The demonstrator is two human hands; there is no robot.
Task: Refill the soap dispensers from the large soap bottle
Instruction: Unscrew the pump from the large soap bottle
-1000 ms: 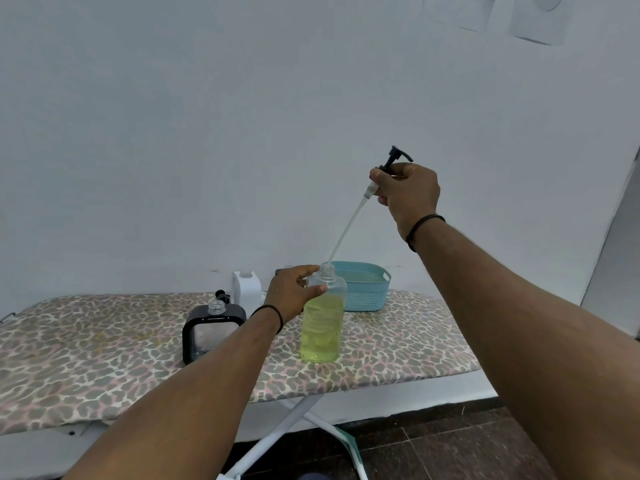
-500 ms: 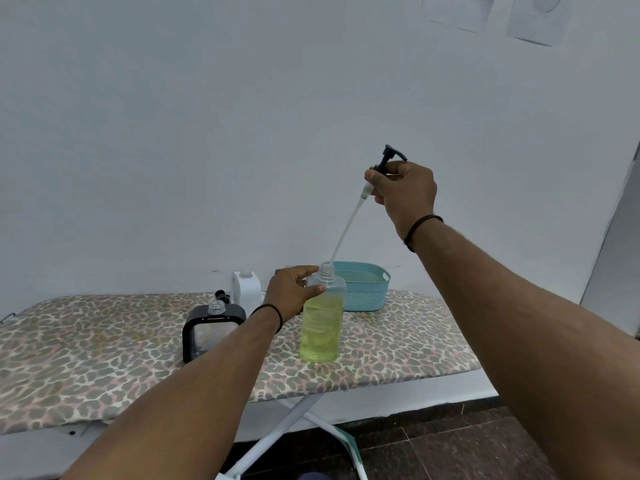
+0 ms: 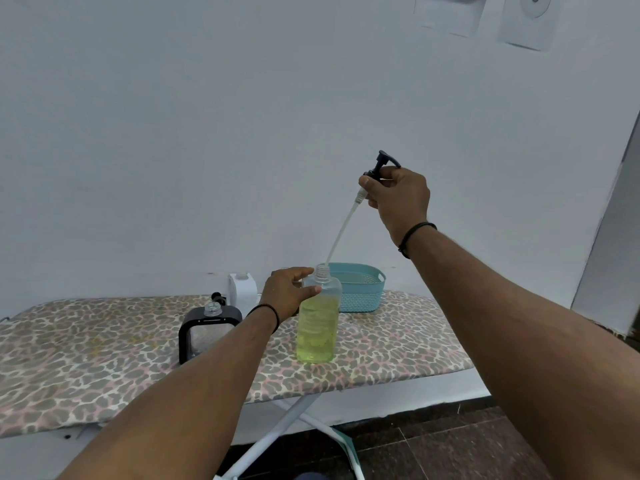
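Head view: pump coming out of a soap bottle

Head view, item one: clear bottle (image 3: pixel 318 323), standing upright at centre frame on the leopard-print ironing board (image 3: pixel 86 358), about two-thirds full of yellow-green soap, neck open. Left hand (image 3: pixel 289 292) is steadying it, fingers (image 3: pixel 309 290) wrapped round its shoulder.

Item two: black pump head (image 3: pixel 381 166), upper right of centre. Right hand (image 3: pixel 398 199) is pinching its collar and holding it high; the dip tube (image 3: pixel 341 233) is slanting down with only its tip at the bottle mouth. Compared with a second ago, the pump is sitting slightly higher and the tube is nearly clear of the neck.

Item three: black-framed dispenser (image 3: pixel 207 332), left of the bottle, cap off, neck open, looking close to empty. It is probably waiting to be filled.

Item four: white container (image 3: pixel 242 289) and teal basket (image 3: pixel 360 289), lying behind, against the wall.

Judgement: the opening step is nearly finished; pouring is not yet starting. A dripping tube could soil the board.
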